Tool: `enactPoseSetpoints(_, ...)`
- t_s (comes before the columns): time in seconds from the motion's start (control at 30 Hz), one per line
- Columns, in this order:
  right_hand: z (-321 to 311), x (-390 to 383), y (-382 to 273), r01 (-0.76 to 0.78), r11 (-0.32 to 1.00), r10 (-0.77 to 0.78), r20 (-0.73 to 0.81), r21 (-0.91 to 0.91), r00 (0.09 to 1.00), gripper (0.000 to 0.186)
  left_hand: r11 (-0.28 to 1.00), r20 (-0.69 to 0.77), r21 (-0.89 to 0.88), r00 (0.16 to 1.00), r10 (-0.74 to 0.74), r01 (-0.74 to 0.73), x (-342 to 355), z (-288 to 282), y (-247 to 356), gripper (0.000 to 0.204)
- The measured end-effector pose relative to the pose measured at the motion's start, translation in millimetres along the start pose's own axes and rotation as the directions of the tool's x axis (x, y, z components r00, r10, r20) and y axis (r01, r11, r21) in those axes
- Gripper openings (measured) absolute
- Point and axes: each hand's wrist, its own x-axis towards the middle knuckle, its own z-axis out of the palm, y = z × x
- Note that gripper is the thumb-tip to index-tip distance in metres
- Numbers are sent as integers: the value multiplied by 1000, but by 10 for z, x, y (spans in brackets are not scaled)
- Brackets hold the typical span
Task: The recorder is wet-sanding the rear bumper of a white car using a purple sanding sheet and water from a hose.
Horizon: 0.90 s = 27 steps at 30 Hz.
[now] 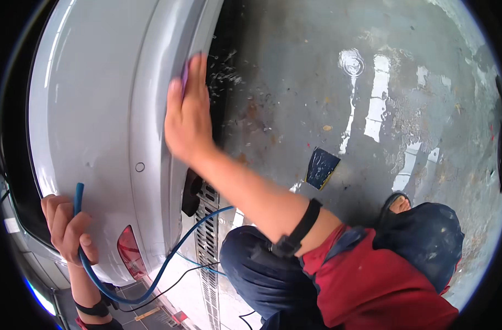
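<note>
A silver-grey car body [94, 99] with a long bumper edge fills the left side. My right hand [190, 118] presses flat fingers against the bumper's edge, with a thin purple pad [185, 74] under them; most of the pad is hidden. At lower left, my left hand [69, 226] is closed round a blue hose [105, 294]. The hose's free end points up beside the car's surface, and the rest loops below the red tail light [130, 252] toward the floor.
A wet dark blue sheet [322, 168] lies on the wet grey floor [284, 82], right of the bumper. A slotted drain grate [208, 231] and a thin black cable [163, 283] are below the car. My bent knees and sandalled foot [399, 203] are at lower right.
</note>
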Motion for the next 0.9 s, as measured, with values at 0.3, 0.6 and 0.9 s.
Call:
enactPoseSetpoints(0.3, -230, -44, 348, -221, 822, 311, -88, 524, 946, 50, 1000, -31, 13, 1000, -5, 6, -6, 9, -13, 37)
enactPoseSetpoints(0.6, 258, -902, -19, 77, 996, -75, 50, -38, 996, 71, 998, -2, 48, 999, 33, -33, 26, -8, -19, 40)
enactPoseSetpoints(0.9, 205, -854, -49, 213, 976, -213, -14, 48, 977, 71, 998, -13, 66, 1000, 21, -20, 50, -4, 36, 40)
